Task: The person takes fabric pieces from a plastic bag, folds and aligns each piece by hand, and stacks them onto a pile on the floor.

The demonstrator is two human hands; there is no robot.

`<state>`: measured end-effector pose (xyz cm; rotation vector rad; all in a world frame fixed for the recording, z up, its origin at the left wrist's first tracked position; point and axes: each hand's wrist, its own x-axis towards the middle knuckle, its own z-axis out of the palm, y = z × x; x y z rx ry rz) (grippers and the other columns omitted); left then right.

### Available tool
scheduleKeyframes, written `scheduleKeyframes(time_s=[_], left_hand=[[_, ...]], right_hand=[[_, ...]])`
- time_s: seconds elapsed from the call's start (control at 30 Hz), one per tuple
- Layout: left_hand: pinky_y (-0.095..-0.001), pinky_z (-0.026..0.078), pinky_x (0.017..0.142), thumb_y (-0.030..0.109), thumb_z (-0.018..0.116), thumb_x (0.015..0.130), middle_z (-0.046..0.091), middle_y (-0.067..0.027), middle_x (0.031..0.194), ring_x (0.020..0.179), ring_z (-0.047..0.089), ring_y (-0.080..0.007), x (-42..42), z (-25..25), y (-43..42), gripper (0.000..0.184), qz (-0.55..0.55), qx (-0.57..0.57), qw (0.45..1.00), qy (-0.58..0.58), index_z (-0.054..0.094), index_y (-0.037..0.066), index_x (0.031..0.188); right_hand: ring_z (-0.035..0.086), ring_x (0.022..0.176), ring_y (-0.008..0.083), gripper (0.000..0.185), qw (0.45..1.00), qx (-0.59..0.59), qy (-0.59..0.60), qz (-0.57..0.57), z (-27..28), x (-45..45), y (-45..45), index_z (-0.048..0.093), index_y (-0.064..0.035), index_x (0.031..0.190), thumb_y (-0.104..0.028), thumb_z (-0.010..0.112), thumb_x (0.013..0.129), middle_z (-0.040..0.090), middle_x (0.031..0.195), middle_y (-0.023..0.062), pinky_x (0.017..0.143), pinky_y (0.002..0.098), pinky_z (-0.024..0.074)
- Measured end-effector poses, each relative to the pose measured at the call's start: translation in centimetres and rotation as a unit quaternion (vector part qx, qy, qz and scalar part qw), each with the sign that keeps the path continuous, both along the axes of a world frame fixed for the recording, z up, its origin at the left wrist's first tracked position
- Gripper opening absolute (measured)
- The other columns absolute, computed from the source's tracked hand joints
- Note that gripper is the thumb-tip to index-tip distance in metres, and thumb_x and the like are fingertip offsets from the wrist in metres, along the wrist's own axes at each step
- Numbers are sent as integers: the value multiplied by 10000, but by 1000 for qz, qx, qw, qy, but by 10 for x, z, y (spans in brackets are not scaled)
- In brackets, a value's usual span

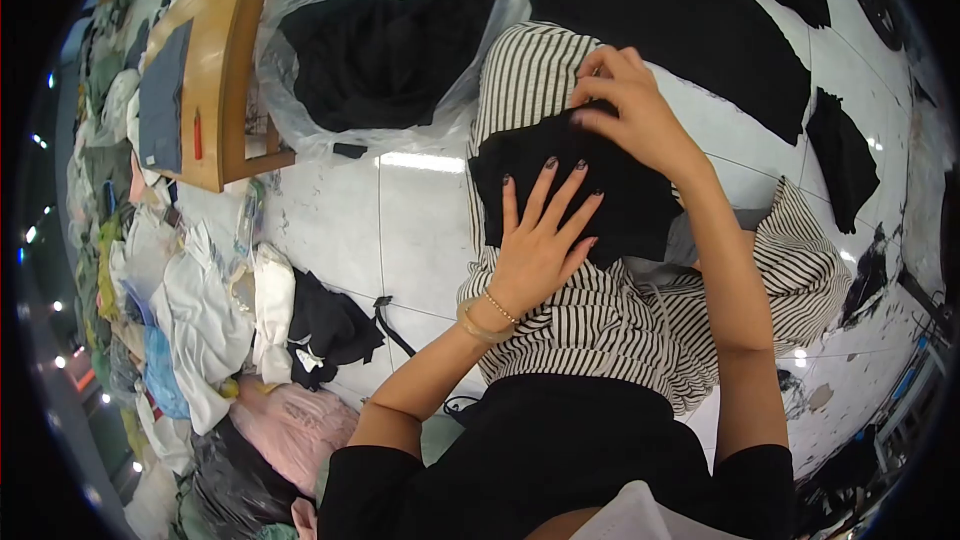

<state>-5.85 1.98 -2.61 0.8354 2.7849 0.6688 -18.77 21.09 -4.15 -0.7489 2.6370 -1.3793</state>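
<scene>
A piece of black fabric (625, 195) lies spread over my lap, on top of black-and-white striped trousers (570, 340). My left hand (545, 245) rests flat on this fabric with its fingers spread. At the fabric's far edge is my right hand (640, 110), its fingers bent and apart. Its thumb and forefinger are close to the edge, with a gap between them; whether they touch the cloth I cannot tell.
An open clear plastic bag (275, 70) of black cloth stands ahead, left of my knee. Beside it is a wooden stool (235, 60) bearing a small red tool (198, 135). Large black fabric pieces (680, 20) lie on the tiled floor. Bags and garments (205, 315) crowd the left.
</scene>
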Motion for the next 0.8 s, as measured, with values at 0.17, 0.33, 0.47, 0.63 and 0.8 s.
scheduleKeyframes(time_s=[0.17, 0.33, 0.47, 0.63, 0.8], left_hand=[[-683, 116, 1067, 365, 609, 870, 302, -65, 1532, 1421, 224, -337, 14, -5, -14, 579, 63, -24, 998, 5, 456, 208, 1406], [-693, 124, 1057, 398, 601, 873, 293, -53, 1535, 1426, 216, -323, 11, -11, -13, 585, 60, -16, 998, 2, 447, 232, 1412], [-676, 92, 1074, 417, 613, 857, 294, -57, 1537, 1430, 196, -337, 13, -12, -16, 596, 54, -7, 999, -3, 458, 243, 1406], [-332, 422, 942, 1, 628, 805, 536, -128, 1204, 1101, 521, -279, 2, -10, -31, 262, 248, 266, 931, 40, 649, 53, 1061], [-244, 440, 740, 48, 688, 830, 603, -43, 942, 826, 556, -119, -21, -22, -55, 170, 456, 399, 786, -120, 614, 15, 980]], right_hand=[[488, 945, 251, 213, 997, -21, 5, -74, 12, -9, -33, 624, -78, 843, -237, 735, 753, 559, 958, 49, 834, 426, 390], [500, 948, 217, 108, 996, 72, -1, 48, 6, -4, -63, 606, -68, 826, -153, 667, 800, 536, 890, 54, 861, 362, 372], [513, 915, 231, 100, 994, -76, -55, -51, 10, -18, -50, 597, -36, 816, -127, 637, 822, 557, 887, 52, 825, 365, 399], [523, 851, 241, 105, 995, 93, 40, -22, 8, -17, -3, 578, -28, 824, -115, 635, 818, 535, 841, 59, 753, 328, 426], [524, 871, 230, 106, 989, 73, -49, -116, 25, -7, -4, 567, -20, 829, -99, 634, 810, 536, 846, 58, 777, 325, 426]])
